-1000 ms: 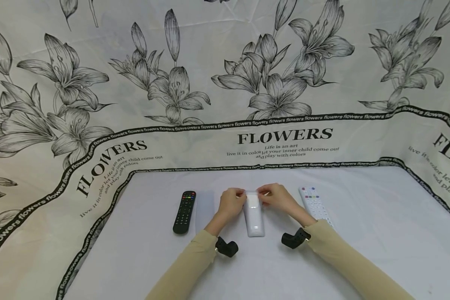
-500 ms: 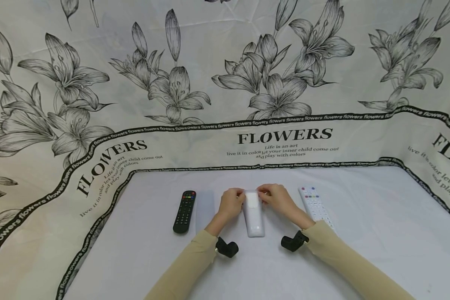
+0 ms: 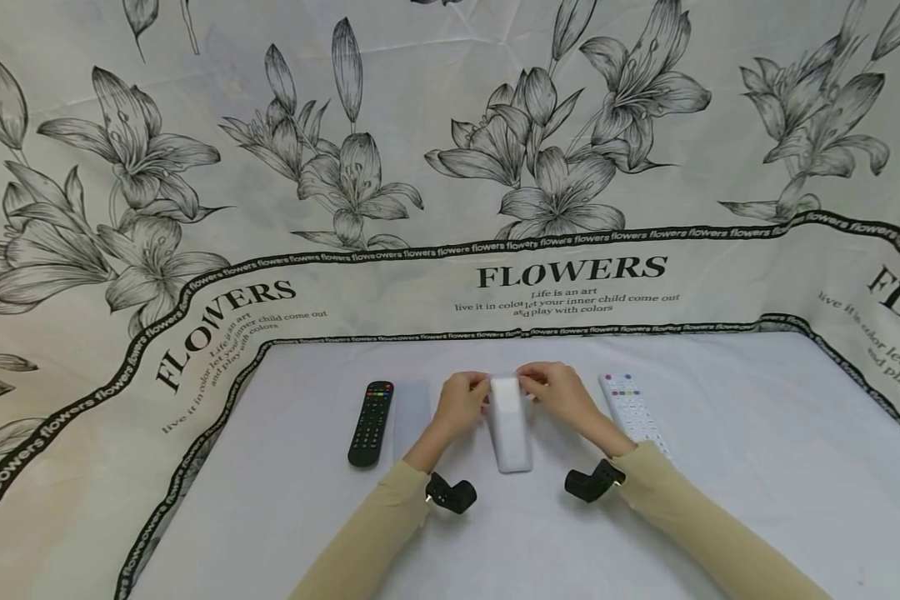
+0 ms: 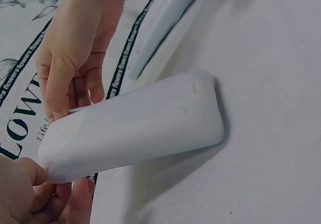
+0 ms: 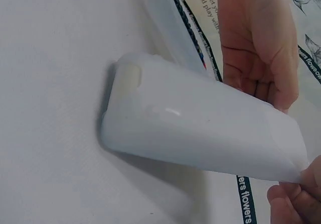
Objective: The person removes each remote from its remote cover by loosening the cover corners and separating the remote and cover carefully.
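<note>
The left hand's (image 3: 461,403) and right hand's (image 3: 565,397) fingers pinch the face-down white remote (image 3: 511,429) between them; it looks mostly sleeved, release remaining

We see a smooth white elongated piece (image 3: 510,433) with rounded corners and a small cream patch (image 4: 203,90) at its near end. It runs lengthwise from near to far, its far end raised, its near end resting on the white table (image 3: 517,550). The left hand (image 3: 461,404) pinches its far left edge, the right hand (image 3: 561,396) its far right.
</note>
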Tool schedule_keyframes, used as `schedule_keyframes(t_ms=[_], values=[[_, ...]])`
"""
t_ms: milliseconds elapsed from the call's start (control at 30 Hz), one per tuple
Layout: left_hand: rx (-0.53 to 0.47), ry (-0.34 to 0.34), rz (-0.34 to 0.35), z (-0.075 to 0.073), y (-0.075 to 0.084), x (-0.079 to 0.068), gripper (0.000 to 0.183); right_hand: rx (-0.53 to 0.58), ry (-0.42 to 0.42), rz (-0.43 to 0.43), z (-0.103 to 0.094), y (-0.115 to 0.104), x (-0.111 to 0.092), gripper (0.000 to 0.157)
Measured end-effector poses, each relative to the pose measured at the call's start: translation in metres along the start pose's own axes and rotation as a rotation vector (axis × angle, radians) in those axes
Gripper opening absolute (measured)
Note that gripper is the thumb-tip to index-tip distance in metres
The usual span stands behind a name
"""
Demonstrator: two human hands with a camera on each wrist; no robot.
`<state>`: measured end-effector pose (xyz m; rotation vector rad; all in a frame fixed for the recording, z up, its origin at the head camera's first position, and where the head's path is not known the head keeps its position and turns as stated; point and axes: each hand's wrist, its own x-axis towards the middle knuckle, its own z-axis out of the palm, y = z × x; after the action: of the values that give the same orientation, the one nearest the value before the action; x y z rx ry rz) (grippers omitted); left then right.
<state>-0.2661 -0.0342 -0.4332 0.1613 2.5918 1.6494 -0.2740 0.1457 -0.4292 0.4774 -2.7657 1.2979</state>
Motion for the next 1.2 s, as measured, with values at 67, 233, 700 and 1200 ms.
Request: schedule_keyframes(t_ms=[67, 233, 700, 1200], values=[[-0.039, -0.023, -0.007, -0.002, 0.001, 0.000, 0.031, 0.025, -0.014, 0.025, -0.003, -0.002, 0.000, 0.025], [-0.163, -0.092, -0.047, -0.006, 0.006, 0.000, 0.034, 0.097, -0.048, 0.066, -0.009, -0.006, 0.000, 0.028], [-0.275, -0.112, 0.047, -0.011, 0.014, -0.006, 0.030, 0.231, -0.108, 0.015, -0.025, -0.011, -0.007, 0.033], [-0.314, -0.098, 0.033, -0.003, 0.005, -0.015, 0.031, 0.352, -0.241, 0.142, -0.030, -0.005, -0.017, 0.045]])
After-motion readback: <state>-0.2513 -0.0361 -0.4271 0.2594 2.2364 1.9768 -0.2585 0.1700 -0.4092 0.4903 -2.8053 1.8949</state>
